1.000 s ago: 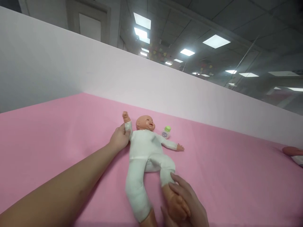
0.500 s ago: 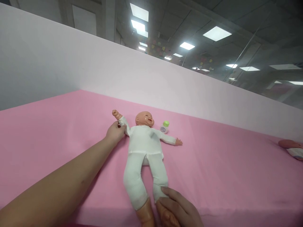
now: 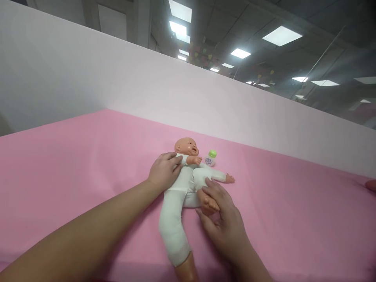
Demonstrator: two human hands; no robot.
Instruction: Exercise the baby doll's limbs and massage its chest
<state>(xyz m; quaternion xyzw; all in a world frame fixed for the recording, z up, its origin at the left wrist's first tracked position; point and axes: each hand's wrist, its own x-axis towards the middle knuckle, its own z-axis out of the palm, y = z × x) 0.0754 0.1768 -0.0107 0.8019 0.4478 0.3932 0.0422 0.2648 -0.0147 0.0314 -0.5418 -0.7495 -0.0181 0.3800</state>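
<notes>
The doll is seen in glossy plastic, dressed in a soft white cloth suit. The tabletop is covered in smooth matt pink sheet.

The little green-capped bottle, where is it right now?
In the head view, the bottle stands on the pink surface just right of the doll's head, beyond the right hand.

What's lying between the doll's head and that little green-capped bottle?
Nothing: in the head view only bare pink mat shows between the doll's head and the bottle.
</notes>
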